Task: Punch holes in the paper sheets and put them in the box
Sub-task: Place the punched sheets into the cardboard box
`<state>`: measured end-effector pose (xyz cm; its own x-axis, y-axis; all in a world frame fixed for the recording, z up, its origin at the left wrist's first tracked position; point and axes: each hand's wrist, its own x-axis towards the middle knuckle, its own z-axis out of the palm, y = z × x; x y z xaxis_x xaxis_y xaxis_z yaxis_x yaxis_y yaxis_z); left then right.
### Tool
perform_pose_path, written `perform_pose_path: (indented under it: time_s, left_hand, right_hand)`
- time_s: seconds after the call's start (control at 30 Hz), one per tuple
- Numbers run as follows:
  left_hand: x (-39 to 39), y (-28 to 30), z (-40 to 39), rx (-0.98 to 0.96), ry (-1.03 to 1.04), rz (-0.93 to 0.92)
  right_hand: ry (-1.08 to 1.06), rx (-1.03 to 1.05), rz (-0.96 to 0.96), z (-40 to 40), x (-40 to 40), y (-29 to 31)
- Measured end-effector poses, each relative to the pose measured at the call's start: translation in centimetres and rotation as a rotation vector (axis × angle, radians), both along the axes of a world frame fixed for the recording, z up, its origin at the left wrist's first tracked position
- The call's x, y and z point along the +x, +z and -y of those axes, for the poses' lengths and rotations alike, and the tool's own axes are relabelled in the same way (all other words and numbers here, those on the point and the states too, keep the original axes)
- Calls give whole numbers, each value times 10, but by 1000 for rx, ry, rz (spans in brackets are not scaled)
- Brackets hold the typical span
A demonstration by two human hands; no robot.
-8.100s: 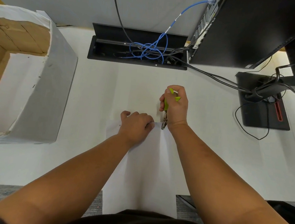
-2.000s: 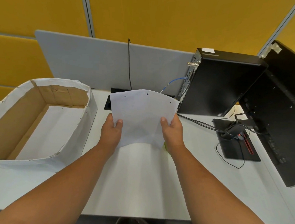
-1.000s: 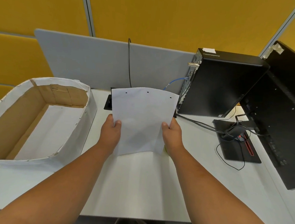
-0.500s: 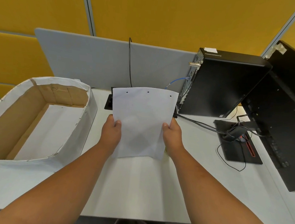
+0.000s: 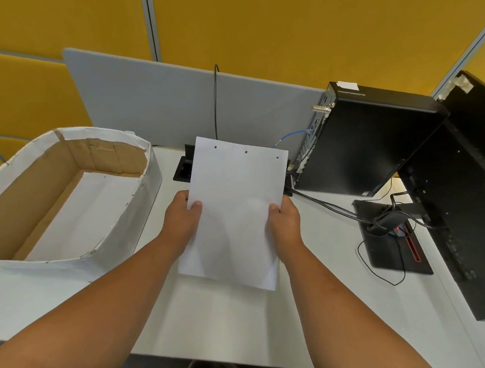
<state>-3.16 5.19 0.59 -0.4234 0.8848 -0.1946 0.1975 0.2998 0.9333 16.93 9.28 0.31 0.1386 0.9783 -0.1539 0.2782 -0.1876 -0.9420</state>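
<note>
My left hand [image 5: 181, 216] and right hand [image 5: 286, 223] are each pinching a side edge of the paper sheet [image 5: 233, 212], thumbs on its near face, holding it upright above the middle of the desk [image 5: 224, 327]. Three punched holes [image 5: 246, 152] are showing along its top edge, so punching appears done. I am still needing to put it in the box [image 5: 60, 192] at the desk's left edge.
</note>
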Motion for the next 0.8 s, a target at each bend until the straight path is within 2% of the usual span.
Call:
perform_pose_path:
  time_s: [0.27,0.47,0.63,0.8]
  left_hand:
    - [-2,8,7,3,13,-85]
    - [-9,28,11,110,90,-150]
    - [-41,38,16,48,147,-292]
    - [-93,61,24,-28,195,-264]
  right_hand:
    - [37,14,72,-5,-5,5]
    - [26,34,-27,-11,-20,18]
    - [124,47,54,-14,-47,25]
    - [285,19,-20,-9,-92,38]
